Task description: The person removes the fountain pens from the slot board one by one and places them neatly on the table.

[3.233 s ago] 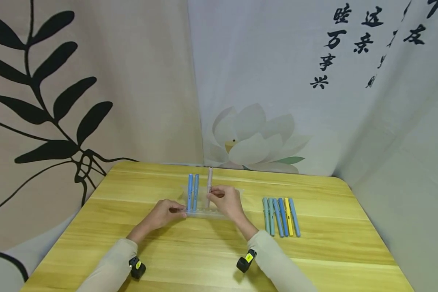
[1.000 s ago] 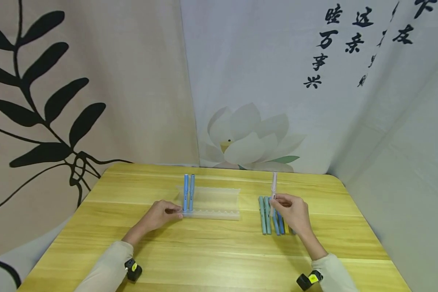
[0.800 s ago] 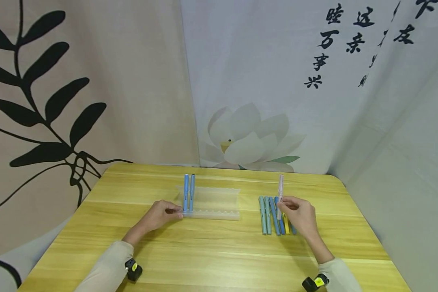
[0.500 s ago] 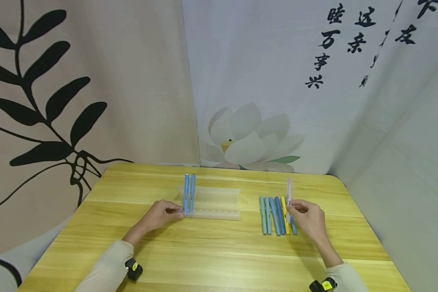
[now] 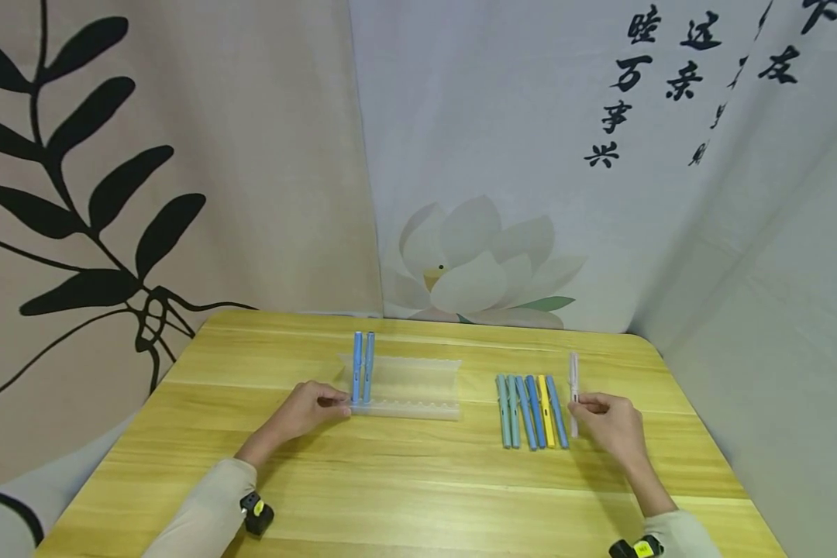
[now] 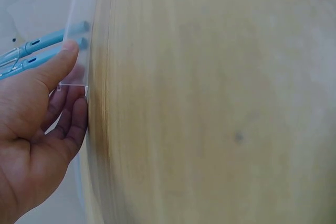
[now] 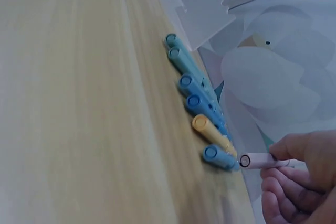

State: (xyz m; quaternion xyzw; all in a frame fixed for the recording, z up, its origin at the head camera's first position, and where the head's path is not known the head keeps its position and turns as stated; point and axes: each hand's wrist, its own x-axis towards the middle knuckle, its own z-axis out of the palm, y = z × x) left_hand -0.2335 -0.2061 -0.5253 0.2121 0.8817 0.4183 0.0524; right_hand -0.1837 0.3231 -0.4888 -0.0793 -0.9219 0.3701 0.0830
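Note:
At the right, my right hand point(image 5: 610, 425) pinches a pale pink pen point(image 5: 573, 372) between thumb and fingers, just past the right end of a row of pens. In the right wrist view the pale pen's end points at the light blue pen point(image 7: 218, 157). My left hand point(image 5: 314, 407) grips the left front corner of a clear plastic pen rack point(image 5: 418, 411). Two blue pens point(image 5: 357, 364) lean side by side in the rack's leftmost slots. The left wrist view shows the thumb on the rack's clear front lip point(image 6: 81, 3), fingers curled beneath.
The row on the wooden table point(image 5: 418, 496) holds green pens point(image 5: 504, 412), blue pens point(image 5: 535, 412) and a yellow pen point(image 5: 546, 412), lying roughly parallel. Behind the table's back edge hangs a curtain point(image 5: 488, 155) with a printed flower. Another curtain borders the right side.
My right hand has lifted the pale pink pen away from the rack and carried it rightward over the row, to beyond its right end. The left hand stays on the rack's corner.

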